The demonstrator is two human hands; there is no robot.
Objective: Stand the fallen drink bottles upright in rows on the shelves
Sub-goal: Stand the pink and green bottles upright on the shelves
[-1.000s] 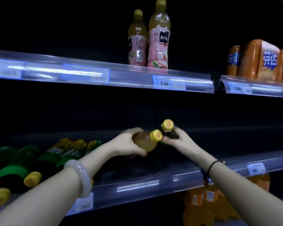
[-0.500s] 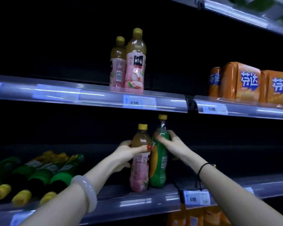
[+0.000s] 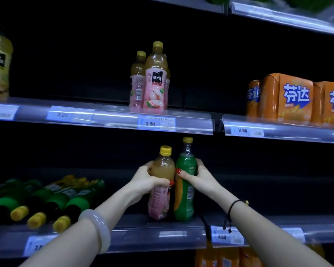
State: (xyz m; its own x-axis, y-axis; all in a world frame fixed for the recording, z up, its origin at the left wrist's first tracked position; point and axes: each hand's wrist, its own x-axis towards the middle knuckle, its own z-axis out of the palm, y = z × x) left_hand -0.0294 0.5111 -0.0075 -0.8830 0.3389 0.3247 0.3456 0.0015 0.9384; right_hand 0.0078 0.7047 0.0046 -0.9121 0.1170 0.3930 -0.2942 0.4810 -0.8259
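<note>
Two drink bottles are being held upright, side by side and touching, at the front of the lower shelf (image 3: 123,237). The pink-labelled juice bottle (image 3: 163,166) is being clasped at its shoulder by the left grip (image 3: 147,182), with the fingers curled round it. The green bottle (image 3: 185,205) is being clasped likewise by the right grip (image 3: 200,176). Both labels are being partly hidden by fingers, and their small script cannot be read.

Several fallen bottles (image 3: 46,201) are lying to the left on the same shelf, yellow caps forward, blurred and cut off at the edge.

On the upper shelf (image 3: 104,116), upright juice bottles (image 3: 156,79) are being displayed above a 3.50 price tag (image 3: 156,123); how many are standing behind cannot be told. Orange packs (image 3: 289,99) with blue Chinese characters are being cropped at the right, above an 11.90 price tag (image 3: 243,130). A blurred 3.00 price tag (image 3: 63,114) and a 4.00 price tag (image 3: 222,237) are also showing.
</note>
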